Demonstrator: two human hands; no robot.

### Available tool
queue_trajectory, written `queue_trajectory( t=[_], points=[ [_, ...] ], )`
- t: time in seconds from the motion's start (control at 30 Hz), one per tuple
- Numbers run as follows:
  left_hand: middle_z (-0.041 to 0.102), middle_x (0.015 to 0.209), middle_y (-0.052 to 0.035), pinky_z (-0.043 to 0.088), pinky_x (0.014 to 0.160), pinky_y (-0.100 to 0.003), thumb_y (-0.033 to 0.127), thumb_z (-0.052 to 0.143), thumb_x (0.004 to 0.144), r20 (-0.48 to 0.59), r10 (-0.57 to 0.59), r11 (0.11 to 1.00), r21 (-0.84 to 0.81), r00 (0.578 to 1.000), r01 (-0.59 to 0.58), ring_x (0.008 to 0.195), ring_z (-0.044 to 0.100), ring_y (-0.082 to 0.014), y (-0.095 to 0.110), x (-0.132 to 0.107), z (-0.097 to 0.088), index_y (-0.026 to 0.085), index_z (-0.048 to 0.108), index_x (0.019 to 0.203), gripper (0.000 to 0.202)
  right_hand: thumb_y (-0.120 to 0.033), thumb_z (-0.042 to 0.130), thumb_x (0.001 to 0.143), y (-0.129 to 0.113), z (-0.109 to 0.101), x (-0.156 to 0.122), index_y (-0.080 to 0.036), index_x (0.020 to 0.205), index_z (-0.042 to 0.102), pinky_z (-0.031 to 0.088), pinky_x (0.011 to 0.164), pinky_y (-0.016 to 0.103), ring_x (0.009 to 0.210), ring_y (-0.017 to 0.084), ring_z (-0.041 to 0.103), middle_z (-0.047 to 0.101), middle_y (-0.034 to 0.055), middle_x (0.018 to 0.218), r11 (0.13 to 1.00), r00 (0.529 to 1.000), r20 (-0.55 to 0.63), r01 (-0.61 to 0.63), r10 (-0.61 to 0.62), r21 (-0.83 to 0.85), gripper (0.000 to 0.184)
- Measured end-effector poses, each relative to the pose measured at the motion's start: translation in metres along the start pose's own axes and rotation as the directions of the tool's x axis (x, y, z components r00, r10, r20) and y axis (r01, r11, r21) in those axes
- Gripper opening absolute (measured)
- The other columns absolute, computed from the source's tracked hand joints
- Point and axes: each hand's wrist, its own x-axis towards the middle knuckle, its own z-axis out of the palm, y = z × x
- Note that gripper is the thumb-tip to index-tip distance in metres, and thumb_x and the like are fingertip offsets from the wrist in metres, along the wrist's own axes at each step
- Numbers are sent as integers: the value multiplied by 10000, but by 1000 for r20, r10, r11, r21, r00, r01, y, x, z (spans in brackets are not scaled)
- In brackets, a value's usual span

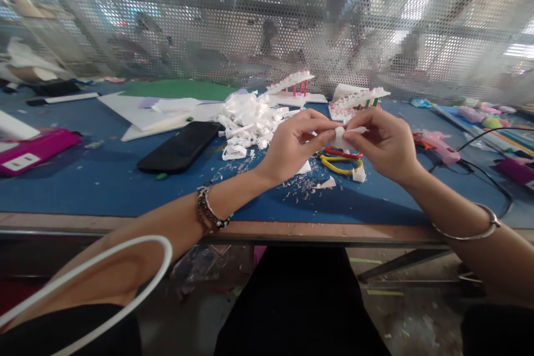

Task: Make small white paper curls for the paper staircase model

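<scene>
My left hand and my right hand meet over the blue table, and both pinch one small white foam piece between their fingertips. A thin white strip of it sticks out to the right over my right fingers. Under the hands lie red and yellow scissor handles and white scraps. A beaded bracelet sits on my left wrist and a metal bangle on my right forearm.
A pile of white foam offcuts lies left of the hands beside a black phone. Two white stair-like foam models stand behind. A pink glue gun with a black cable lies to the right. White sheets and a magenta box sit left. A perforated screen backs the table.
</scene>
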Motion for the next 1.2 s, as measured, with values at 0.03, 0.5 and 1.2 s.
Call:
queue_trajectory(
  t=[0.03, 0.5, 1.2],
  points=[
    [597, 870, -48, 490, 584, -164, 300, 567, 816, -5, 8, 1000, 30, 1000, -8, 758, 574, -86, 1, -1, 0, 172, 682, 901, 191, -230, 597, 778, 0, 1, 0, -206, 756, 544, 467, 531, 199, 631, 76, 538, 579, -20, 713, 1000, 1000, -8, -4, 4, -8, 63],
    [655, 801, -42, 485, 588, -157, 305, 627, 766, -6, -92, 994, -54, 996, 91, 711, 591, -87, 0, 1, 0, 124, 669, 846, 202, -268, 606, 771, -2, 3, -4, -224, 984, 512, 491, 547, 193, 621, 68, 556, 586, -11, 841, 993, 999, 23, 41, -39, -107, 237],
    [641, 701, -31, 459, 536, -162, 362, 628, 759, 160, -188, 979, -53, 969, 199, 583, 556, -62, -9, 5, -7, 115, 647, 793, 250, -217, 497, 852, 1, -17, 0, -261, 995, 594, 447, 721, 298, 794, 138, 552, 608, 14, 882, 746, 883, 313, 465, -351, -477, 178]
  ],
)
